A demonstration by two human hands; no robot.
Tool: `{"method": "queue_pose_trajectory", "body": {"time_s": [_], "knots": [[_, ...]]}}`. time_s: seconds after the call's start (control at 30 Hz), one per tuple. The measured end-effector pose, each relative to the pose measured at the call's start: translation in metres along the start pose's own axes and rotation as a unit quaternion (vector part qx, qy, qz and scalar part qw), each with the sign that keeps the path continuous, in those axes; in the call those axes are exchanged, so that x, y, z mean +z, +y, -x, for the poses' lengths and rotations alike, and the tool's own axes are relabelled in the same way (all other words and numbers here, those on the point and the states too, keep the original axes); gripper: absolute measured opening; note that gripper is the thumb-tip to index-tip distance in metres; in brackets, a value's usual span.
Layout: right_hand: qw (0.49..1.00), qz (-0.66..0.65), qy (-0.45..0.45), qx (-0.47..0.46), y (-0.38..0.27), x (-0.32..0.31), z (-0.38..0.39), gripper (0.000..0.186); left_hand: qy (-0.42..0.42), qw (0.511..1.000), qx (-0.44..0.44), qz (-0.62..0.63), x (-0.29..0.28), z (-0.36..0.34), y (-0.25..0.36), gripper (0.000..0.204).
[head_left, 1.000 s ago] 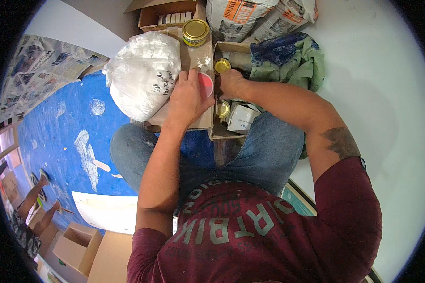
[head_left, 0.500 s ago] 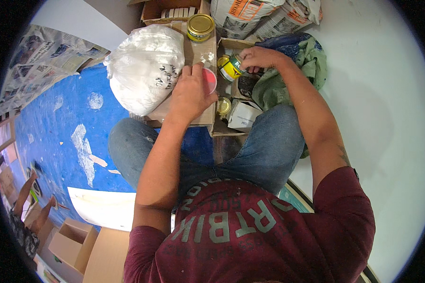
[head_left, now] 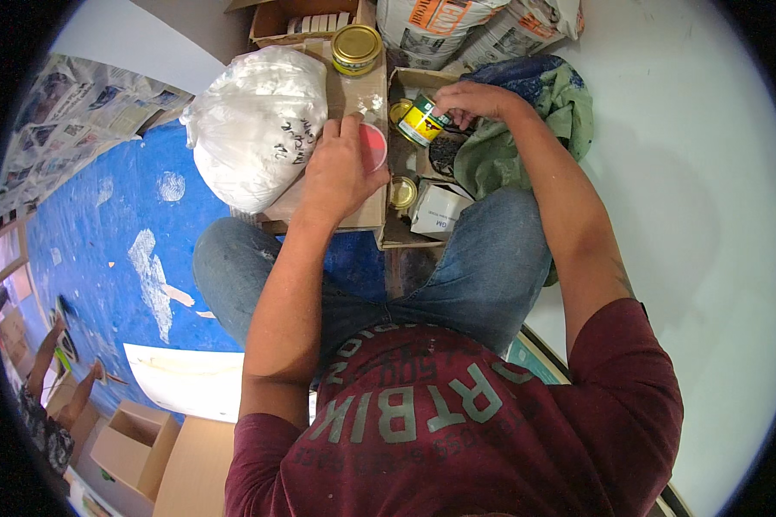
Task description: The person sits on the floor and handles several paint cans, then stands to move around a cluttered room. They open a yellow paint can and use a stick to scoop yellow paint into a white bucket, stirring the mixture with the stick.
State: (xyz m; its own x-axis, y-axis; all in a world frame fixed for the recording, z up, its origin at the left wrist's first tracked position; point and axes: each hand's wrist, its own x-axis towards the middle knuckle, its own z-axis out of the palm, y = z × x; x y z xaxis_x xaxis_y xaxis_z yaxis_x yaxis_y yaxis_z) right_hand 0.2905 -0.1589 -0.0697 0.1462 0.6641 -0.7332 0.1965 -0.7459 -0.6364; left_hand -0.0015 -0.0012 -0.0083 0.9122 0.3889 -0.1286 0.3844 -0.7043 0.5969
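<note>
Right fingers [head_left: 453, 101] clamp a tilted, yellow-and-green can [head_left: 421, 125], left fingers [head_left: 349, 129] curled round a pink tub [head_left: 374, 148]

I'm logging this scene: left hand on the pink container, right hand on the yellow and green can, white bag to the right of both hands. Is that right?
No: the head view shows the white bag to their left, not their right. The rest is correct: left hand on the pink container, right hand on the yellow and green can.
</note>
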Motion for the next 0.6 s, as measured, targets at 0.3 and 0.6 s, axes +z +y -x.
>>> {"method": "queue_pose_trajectory", "body": {"time_s": [0.3, 0.6], "knots": [[1.000, -0.013, -0.005, -0.004, 0.0008, -0.0015, -0.0012, 0.058, 0.006, 1.000, 0.010, 0.014, -0.0008, 0.0000, 0.0000, 0.084], [1.000, -0.021, -0.010, -0.006, -0.0003, -0.0022, -0.0011, 0.061, 0.005, 1.000, 0.013, 0.008, -0.0009, 0.0001, -0.0014, 0.083]]}}
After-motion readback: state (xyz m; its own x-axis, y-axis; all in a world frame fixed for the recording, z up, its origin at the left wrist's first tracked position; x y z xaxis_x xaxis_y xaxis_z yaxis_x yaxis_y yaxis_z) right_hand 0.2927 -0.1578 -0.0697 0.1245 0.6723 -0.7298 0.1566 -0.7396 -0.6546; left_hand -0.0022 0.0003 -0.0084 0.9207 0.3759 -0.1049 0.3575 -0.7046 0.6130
